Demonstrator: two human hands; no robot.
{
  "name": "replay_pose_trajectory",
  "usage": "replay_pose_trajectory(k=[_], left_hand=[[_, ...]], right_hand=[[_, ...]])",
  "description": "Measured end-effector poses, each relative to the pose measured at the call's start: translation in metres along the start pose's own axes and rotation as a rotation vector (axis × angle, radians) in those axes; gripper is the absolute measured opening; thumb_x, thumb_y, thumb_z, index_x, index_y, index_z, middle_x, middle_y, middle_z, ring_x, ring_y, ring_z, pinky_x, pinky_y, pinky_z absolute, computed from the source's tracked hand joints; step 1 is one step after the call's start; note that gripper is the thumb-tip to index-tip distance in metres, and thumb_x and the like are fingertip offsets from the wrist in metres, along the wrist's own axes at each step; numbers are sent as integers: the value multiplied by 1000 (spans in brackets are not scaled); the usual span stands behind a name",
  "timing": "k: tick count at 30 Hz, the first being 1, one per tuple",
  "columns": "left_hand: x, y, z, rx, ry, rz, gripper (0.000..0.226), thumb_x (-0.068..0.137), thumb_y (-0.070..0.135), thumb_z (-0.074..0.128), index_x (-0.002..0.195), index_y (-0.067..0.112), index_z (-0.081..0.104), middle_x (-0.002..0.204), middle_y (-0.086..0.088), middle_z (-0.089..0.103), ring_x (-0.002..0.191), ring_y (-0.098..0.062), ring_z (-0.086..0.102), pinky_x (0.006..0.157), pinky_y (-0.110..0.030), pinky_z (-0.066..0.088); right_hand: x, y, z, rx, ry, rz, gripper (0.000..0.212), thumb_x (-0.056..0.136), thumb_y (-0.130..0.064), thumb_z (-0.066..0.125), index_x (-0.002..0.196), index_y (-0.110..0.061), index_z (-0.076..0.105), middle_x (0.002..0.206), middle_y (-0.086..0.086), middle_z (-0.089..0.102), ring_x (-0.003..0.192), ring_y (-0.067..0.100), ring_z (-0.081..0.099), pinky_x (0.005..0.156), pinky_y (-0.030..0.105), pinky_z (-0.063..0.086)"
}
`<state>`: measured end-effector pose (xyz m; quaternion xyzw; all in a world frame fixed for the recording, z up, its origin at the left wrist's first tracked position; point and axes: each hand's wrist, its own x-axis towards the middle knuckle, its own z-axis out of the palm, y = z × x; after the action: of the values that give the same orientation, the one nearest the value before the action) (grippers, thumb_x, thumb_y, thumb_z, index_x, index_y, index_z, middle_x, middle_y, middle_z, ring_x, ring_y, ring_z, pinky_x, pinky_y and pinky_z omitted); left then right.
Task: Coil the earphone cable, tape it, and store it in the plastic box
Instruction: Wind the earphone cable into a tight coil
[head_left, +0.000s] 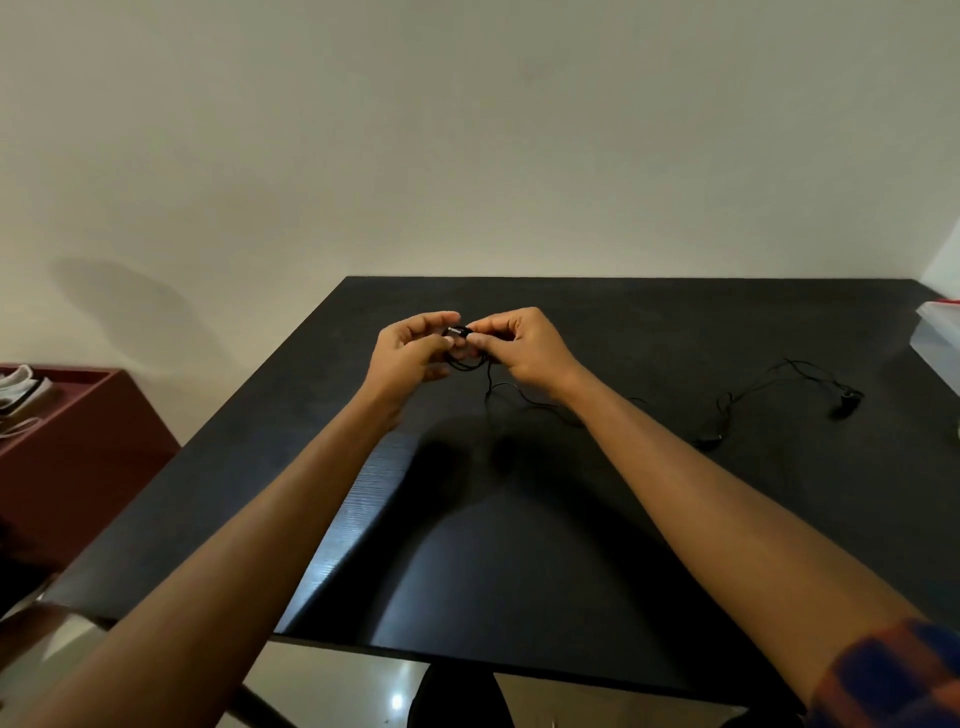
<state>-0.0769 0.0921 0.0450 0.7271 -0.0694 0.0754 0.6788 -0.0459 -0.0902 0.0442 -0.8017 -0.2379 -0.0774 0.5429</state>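
A small black end piece (457, 331), probably the plug, is pinched between the thumb and forefinger of the right hand (519, 345), and it is met from the other side by the curled fingers of the left hand (410, 348), in which a few small loops (465, 364) of the earphone cable (748, 387) are held just below. Both hands are raised a little above the black table (571, 519). From the loops the cable is trailed down and away to the right across the tabletop, with the earbuds (848, 402) lying well apart near the right edge. The plastic box (937, 338) is seen at the far right; no tape can be made out. Coiling is judged to be only begun: most of the length is not yet wound, so slack must next be drawn in and laid loop on loop without the held turns being let slip.
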Motion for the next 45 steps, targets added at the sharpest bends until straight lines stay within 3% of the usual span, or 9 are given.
replay_pose_trajectory(k=[4,7,14,21,28,32,36,40,45], left_hand=[[4,3,-4,542,-69,206,22,94,22,68,115,16,74,93,3,78,88,-7,74,81,-25,59],[5,6,-3,654,-78,245,23,93,25,69,113,15,75,90,4,77,83,-3,73,82,-25,60],[9,4,3,504,47,243,13,93,17,70,103,15,78,83,3,77,79,-5,73,76,-23,59],[6,-1,7,217,84,155,11,95,12,68,101,16,75,81,1,77,78,-9,74,69,-19,56],[2,-4,11,26,78,43,11,96,14,66,99,19,75,86,-3,78,85,-13,75,74,-25,59],[3,-4,7,57,14,12,10,96,18,66,99,21,75,88,-2,79,88,-14,75,73,-24,57],[3,1,5,188,-64,46,10,96,25,66,99,24,76,89,2,79,88,-11,75,68,-17,55],[5,7,8,272,-93,53,11,96,27,67,94,26,78,84,5,79,79,-5,73,63,-15,53],[6,11,13,213,-40,63,13,97,24,65,93,25,77,81,2,78,77,-5,69,63,-15,51]], right_hand=[[7,-5,-13,-222,-129,-11,17,92,-19,74,109,-15,79,95,-3,79,89,6,73,87,27,59],[11,-10,-19,-317,-170,-29,14,90,-23,76,104,-20,80,90,-7,78,86,1,72,85,26,58],[1,-2,-8,169,26,108,22,88,-7,77,110,-6,75,94,11,78,84,16,75,73,20,58],[-10,6,3,422,121,176,25,94,-7,69,118,-1,72,90,7,75,77,4,73,66,12,51],[-9,4,10,287,218,115,17,100,-11,63,110,-6,75,83,8,73,84,14,70,85,27,59],[-6,2,4,39,221,30,15,99,-15,65,104,-9,78,81,-1,74,76,1,69,74,15,54],[0,-4,-9,-212,84,-67,13,96,-18,68,103,-15,79,89,-3,77,84,6,72,79,23,59],[7,-11,-20,-178,-39,-75,11,93,-16,72,102,-15,80,88,-4,78,84,6,74,81,24,60],[5,-11,-18,92,41,-17,23,92,-11,73,115,-11,72,83,8,77,82,15,76,86,28,60]])
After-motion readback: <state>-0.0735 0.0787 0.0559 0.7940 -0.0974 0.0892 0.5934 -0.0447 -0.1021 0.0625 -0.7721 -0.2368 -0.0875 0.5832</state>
